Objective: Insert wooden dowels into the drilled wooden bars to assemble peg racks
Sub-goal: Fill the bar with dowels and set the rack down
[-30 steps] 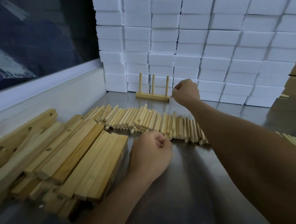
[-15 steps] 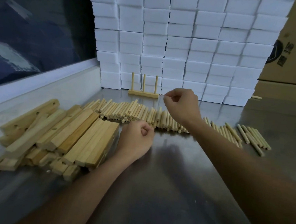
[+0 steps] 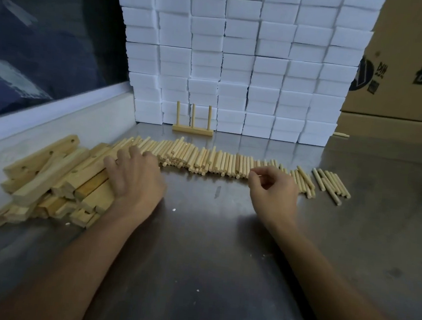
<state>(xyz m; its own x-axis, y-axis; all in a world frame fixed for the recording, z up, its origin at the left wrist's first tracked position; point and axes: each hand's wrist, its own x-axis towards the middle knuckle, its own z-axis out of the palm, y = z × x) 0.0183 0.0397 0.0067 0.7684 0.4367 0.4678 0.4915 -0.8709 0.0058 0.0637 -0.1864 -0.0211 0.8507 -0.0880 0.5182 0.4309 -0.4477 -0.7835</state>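
A dull metal surface point(image 3: 206, 275) fills the foreground under dim light, scattered with small pale specks. Along its far edge rises a wall of stacked white foam blocks point(image 3: 240, 59), with printed cardboard boxes point(image 3: 407, 62) at the far right corner. A pale raised ledge point(image 3: 54, 119) lines the left edge below a dark blue sheet point(image 3: 37, 27).

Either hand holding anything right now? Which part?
Left hand rests with spread fingers on the bar pile, gripping nothing visibly. Right hand has curled fingers over the dowel row; cannot tell if it pinches one.
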